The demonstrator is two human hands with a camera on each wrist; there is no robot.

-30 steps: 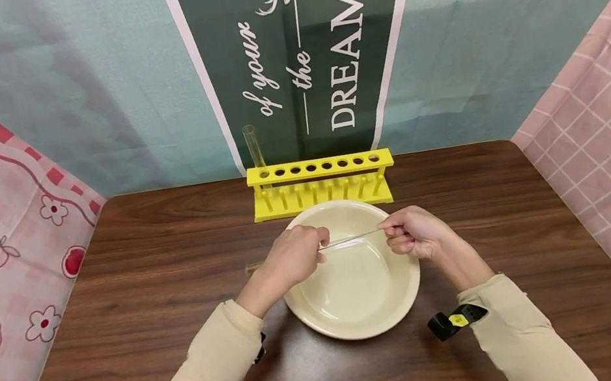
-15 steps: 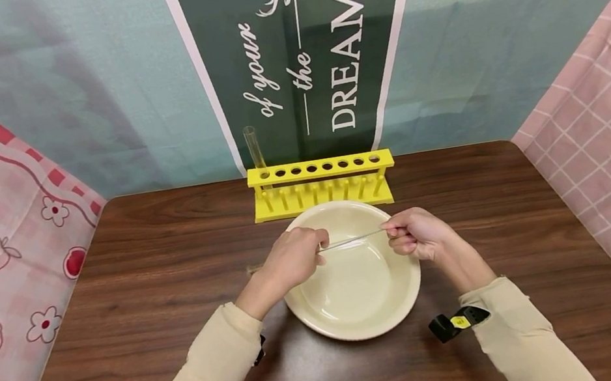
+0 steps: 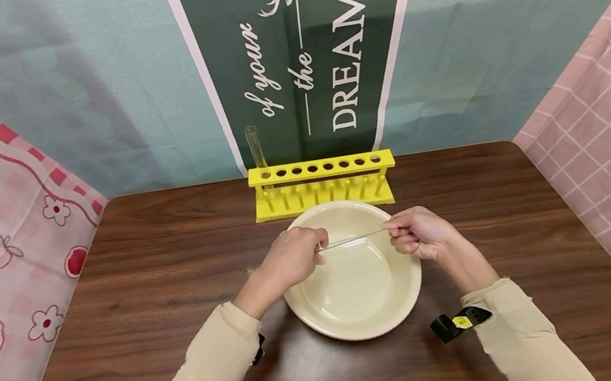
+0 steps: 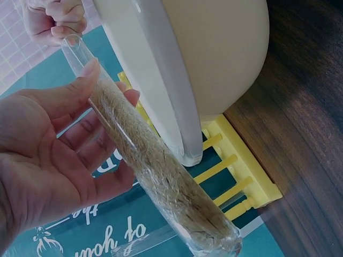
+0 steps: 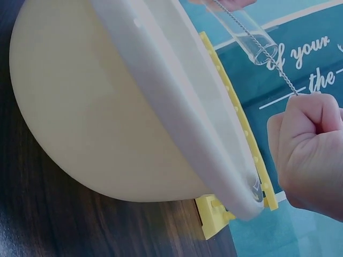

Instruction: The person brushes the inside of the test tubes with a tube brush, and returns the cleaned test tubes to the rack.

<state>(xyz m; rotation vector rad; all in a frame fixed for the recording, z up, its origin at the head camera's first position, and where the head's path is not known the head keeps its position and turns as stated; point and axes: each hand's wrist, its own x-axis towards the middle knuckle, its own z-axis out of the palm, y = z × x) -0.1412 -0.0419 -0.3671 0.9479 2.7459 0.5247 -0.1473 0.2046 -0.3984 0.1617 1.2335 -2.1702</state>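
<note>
Over a cream basin (image 3: pixel 359 333), my left hand (image 3: pixel 294 255) holds a glass test tube (image 4: pixel 75 49) between thumb and fingers. Bristles of a test tube brush (image 4: pixel 161 160) fill much of the tube in the left wrist view. From the tube's mouth runs the brush's twisted wire handle (image 5: pixel 286 79), its end pinched by my right hand (image 3: pixel 417 234). The tube lies tilted, its mouth toward the right hand. In the head view my left hand and wrist hide most of it.
A yellow test tube rack (image 3: pixel 320 168) stands just behind the basin. Another glass test tube (image 3: pixel 256 148) is in its leftmost hole. All stand on a dark wood table (image 3: pixel 172 250), with a printed cloth (image 3: pixel 149 95) hanging behind.
Hardly anything differs. My right hand sits very slightly farther right, with the wire still pinched, and less of the tube's end shows past my left wrist.
</note>
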